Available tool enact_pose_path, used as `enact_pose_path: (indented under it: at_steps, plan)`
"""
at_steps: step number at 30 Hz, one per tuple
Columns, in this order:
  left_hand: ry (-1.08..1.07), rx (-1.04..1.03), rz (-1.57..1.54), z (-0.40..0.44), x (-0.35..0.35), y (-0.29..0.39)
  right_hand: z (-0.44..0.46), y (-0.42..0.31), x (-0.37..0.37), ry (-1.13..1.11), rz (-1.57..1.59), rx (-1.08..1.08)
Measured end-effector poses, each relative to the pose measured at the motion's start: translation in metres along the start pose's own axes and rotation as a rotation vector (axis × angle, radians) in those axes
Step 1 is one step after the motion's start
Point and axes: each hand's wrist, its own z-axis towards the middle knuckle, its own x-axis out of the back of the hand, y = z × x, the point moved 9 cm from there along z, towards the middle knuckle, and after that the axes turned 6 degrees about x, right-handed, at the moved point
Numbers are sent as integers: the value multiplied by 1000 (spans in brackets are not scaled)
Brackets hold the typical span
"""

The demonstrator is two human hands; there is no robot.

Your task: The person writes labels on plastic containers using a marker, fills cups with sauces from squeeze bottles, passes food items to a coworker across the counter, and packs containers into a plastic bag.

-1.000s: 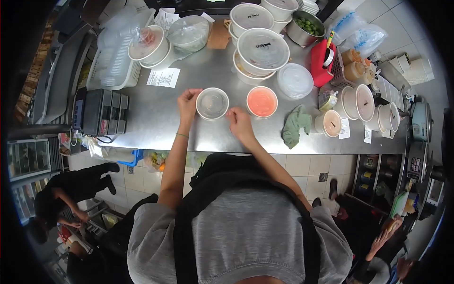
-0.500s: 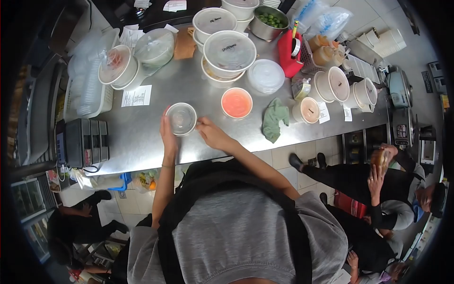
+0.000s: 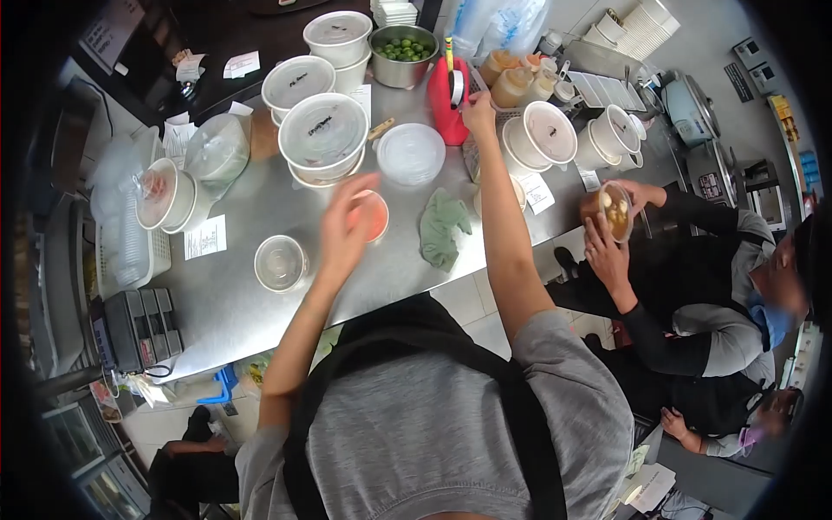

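My left hand (image 3: 345,230) is motion-blurred, its fingers stretched out above the small tub with orange-pink contents (image 3: 375,217), partly covering it. Left of it, a small lidded tub (image 3: 281,263) stands by itself on the counter. My right hand (image 3: 478,115) reaches to the right side of the red holder (image 3: 444,108), beside a roll of tape (image 3: 457,88). Its fingers are closed together there; what they grip is too small to make out. A yellow marker-like stick (image 3: 449,50) stands up out of the holder. A green cloth (image 3: 443,230) lies between my forearms.
Lidded white tubs (image 3: 323,134) are stacked at the back, near a pot of green limes (image 3: 404,56). More tubs (image 3: 540,139) and sauce bottles (image 3: 513,85) stand right. A co-worker on the right holds a clear container of brown food (image 3: 607,211). A receipt (image 3: 205,237) lies left.
Both hands have left the small lidded tub, which stands on the counter. My right hand has moved up and right to the red holder; my left hand is over the orange-pink tub. The view has shifted.
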Motion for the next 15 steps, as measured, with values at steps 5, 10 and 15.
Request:
enact_pose_path:
  at_steps: [5,10,15]
  plan:
    - [-352,581,-474,101,-146,-86,17,25,-5,-13,455,-102]
    - [-199,903,-597,158,-206,-158,-81,-9,77,-79,838,103]
    - [-85,655,-486,182,-219,-175,-176,9,136,-143,723,30]
